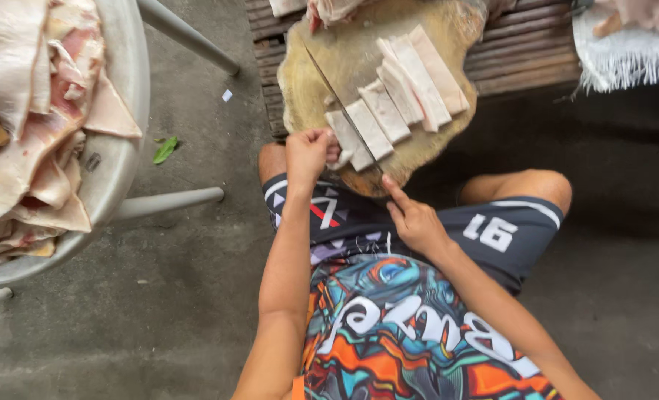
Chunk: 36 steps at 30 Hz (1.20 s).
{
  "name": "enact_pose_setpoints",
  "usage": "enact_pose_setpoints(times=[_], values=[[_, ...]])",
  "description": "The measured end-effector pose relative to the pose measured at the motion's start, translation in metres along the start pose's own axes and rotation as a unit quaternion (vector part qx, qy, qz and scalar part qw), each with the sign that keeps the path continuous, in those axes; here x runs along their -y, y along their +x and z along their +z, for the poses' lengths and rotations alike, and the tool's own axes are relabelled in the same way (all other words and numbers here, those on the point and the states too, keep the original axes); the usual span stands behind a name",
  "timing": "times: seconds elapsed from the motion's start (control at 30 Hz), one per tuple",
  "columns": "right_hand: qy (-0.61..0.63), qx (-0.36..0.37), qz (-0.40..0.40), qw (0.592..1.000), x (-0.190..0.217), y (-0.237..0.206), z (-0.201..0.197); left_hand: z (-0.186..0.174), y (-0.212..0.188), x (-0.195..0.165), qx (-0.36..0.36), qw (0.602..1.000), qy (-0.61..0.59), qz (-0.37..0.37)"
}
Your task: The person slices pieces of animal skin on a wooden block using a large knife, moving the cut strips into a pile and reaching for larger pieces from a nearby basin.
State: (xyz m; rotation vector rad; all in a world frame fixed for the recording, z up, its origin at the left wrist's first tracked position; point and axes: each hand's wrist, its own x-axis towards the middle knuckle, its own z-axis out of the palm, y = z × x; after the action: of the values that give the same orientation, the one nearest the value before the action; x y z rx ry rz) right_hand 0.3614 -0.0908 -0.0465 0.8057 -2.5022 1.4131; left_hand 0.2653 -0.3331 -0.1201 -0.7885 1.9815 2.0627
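Pale pork strips [400, 92] are lying on the round wooden chopping block [344, 59], just beyond the left hand [308, 152] pinching the nearest strip's end. Right hand [414, 218] is grasping the knife [340, 104], whose blade is running away alongside it.

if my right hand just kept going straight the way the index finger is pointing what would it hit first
Probably the knife. The right hand points its index finger up along the blade's back, toward the pale meat strips on the round wooden chopping block. Going on, it would slide along the blade beside the strips. Depth is hard to judge.
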Motion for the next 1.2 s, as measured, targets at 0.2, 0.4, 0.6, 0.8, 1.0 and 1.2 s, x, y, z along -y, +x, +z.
enact_pose_setpoints(times=[0.2,0.4,0.6,0.8,1.0,1.2], values=[[0.212,0.131,0.432,0.867,-0.032,-0.005,-0.003,0.011,-0.032,-0.011,0.019,0.924,0.332,0.191],[0.178,0.082,0.311,0.93,-0.044,-0.015,-0.001,0.014,-0.043,-0.014,0.018,0.954,0.255,0.159],[0.272,-0.015,0.348,0.897,-0.069,-0.031,-0.028,0.011,-0.026,-0.04,0.046,0.97,0.153,0.185],[0.395,-0.101,0.298,0.863,-0.096,-0.04,-0.043,0.05,-0.029,-0.058,0.021,0.932,0.333,0.139],[0.438,-0.14,0.292,0.838,-0.105,-0.049,-0.052,0.101,-0.02,-0.089,0.171,0.955,0.214,0.117],[0.467,-0.16,0.286,0.821,-0.107,-0.051,-0.063,0.132,0.011,-0.133,0.245,0.559,0.751,0.251]])
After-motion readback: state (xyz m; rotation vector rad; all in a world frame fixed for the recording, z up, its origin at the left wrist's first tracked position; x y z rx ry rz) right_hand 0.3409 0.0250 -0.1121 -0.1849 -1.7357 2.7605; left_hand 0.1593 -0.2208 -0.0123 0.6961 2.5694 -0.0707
